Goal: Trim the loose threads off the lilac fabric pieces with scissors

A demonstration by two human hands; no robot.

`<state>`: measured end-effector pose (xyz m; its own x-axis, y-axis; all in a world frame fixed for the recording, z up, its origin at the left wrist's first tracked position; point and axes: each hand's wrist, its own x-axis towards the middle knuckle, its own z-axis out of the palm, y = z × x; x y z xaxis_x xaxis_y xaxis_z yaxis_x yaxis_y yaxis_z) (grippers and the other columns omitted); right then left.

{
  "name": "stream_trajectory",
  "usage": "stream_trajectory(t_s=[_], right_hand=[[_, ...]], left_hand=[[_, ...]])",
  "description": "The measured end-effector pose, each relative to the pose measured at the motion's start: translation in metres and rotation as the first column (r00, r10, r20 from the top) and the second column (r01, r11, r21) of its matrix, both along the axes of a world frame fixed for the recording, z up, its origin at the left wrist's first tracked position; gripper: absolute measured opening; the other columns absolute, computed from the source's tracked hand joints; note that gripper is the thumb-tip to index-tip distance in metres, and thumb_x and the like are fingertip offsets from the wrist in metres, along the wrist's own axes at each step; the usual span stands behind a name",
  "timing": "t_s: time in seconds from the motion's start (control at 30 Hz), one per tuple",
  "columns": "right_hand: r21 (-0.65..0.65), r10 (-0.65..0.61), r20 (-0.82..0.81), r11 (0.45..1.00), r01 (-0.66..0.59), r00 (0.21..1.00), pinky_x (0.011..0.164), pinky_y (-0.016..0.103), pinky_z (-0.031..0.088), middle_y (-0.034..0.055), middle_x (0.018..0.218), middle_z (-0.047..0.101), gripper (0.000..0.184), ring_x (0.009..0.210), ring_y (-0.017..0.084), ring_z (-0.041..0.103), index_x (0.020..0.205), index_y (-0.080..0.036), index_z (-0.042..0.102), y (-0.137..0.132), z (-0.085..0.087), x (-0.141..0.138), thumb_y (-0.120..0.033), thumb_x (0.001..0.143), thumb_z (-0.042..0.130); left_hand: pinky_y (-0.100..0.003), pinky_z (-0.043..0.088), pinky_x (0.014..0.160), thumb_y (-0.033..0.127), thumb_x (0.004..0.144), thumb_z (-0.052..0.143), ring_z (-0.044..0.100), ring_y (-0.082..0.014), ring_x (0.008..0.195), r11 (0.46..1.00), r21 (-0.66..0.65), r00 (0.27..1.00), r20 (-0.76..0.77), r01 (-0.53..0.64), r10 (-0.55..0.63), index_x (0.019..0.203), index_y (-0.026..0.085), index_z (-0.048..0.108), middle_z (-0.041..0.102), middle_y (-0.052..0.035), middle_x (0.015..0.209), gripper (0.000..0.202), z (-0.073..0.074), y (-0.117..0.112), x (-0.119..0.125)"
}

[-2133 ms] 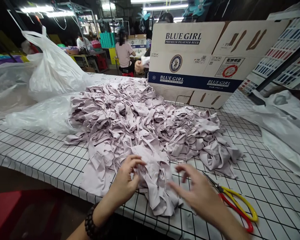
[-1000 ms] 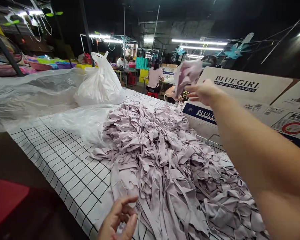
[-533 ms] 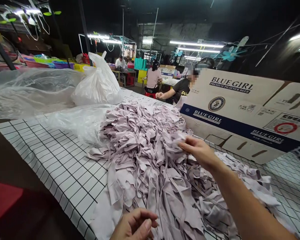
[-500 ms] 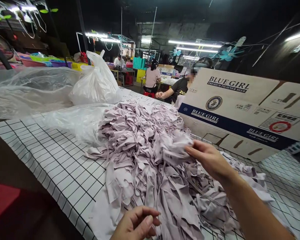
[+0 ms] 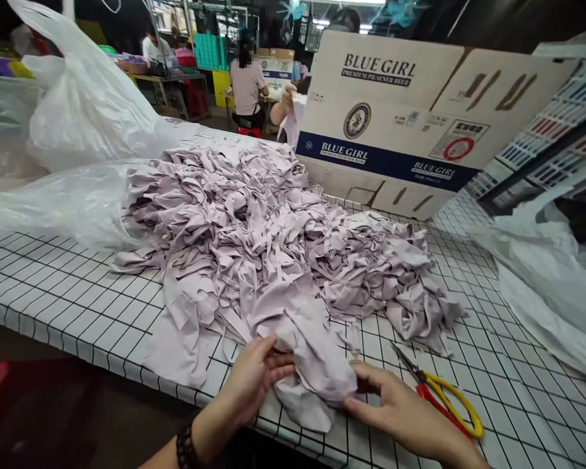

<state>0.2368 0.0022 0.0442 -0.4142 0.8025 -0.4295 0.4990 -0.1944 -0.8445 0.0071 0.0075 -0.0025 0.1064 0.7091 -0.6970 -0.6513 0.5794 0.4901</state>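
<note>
A pale mauve piece of fabric (image 5: pixel 317 345) lies bunched at the table's front edge, between my two hands. My left hand (image 5: pixel 258 374) has its fingers closed on the left side of this cloth, the thumb on top. At the right edge, my right hand (image 5: pixel 390 400) pinches the same piece between thumb and fingers. Behind it spreads a large heap of matching fabric pieces (image 5: pixel 234 215). Scissors (image 5: pixel 437 391) with one yellow and one red handle rest just beyond my right hand, blades pointing toward the heap.
A large "Blue Girl" carton (image 5: pixel 385 98) stands behind the heap on the grid-patterned table cover (image 5: pixel 92 296). White plastic bags (image 5: pixel 88 104) lie at left, and more plastic (image 5: pixel 551 260) at right. Beyond the table, a person (image 5: pixel 247 85) sits; another's hand (image 5: pixel 288 98) holds cloth beside the carton.
My right hand has come from the heap toward the front edge with a piece of fabric. My left hand has closed on it. The view has turned right and down, revealing the scissors.
</note>
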Motion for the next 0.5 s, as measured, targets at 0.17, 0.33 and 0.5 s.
stream_trajectory(t_s=[0.17,0.33,0.5], right_hand=[[0.317,-0.234,0.225,0.935,0.156,0.946,0.077,0.034,0.046,0.0045,0.091,0.067,0.021,0.085,0.022,0.061,0.089,-0.022,0.065,0.024,-0.004,-0.004,-0.026,0.082,0.046],[0.214,-0.159,0.115,0.968,0.132,0.980,0.070,0.028,0.044,0.0016,0.084,0.066,0.018,0.079,0.017,0.059,0.080,-0.021,0.062,0.040,-0.021,-0.006,-0.015,0.070,0.048],[0.040,-0.140,0.006,0.989,0.140,0.990,0.062,0.026,0.044,0.0013,0.077,0.065,0.011,0.071,0.016,0.057,0.082,-0.019,0.065,0.024,-0.026,-0.005,-0.027,0.074,0.062]], left_hand=[[-0.030,0.060,0.061,0.015,0.096,0.049,0.071,-0.0173,0.060,0.994,0.100,0.989,-0.139,-0.036,0.050,0.091,0.013,0.055,0.071,-0.0076,0.079,0.008,0.007,0.001,-0.014],[-0.028,0.060,0.060,0.014,0.095,0.048,0.072,-0.0177,0.062,0.992,0.096,0.975,-0.213,0.079,-0.057,0.094,0.014,0.053,0.071,-0.0074,0.078,0.005,0.009,0.000,-0.024],[-0.024,0.058,0.052,0.016,0.094,0.050,0.071,-0.0161,0.056,0.978,0.064,0.941,-0.292,0.200,-0.174,0.086,0.015,0.051,0.069,-0.0035,0.072,0.008,0.005,-0.002,-0.040]])
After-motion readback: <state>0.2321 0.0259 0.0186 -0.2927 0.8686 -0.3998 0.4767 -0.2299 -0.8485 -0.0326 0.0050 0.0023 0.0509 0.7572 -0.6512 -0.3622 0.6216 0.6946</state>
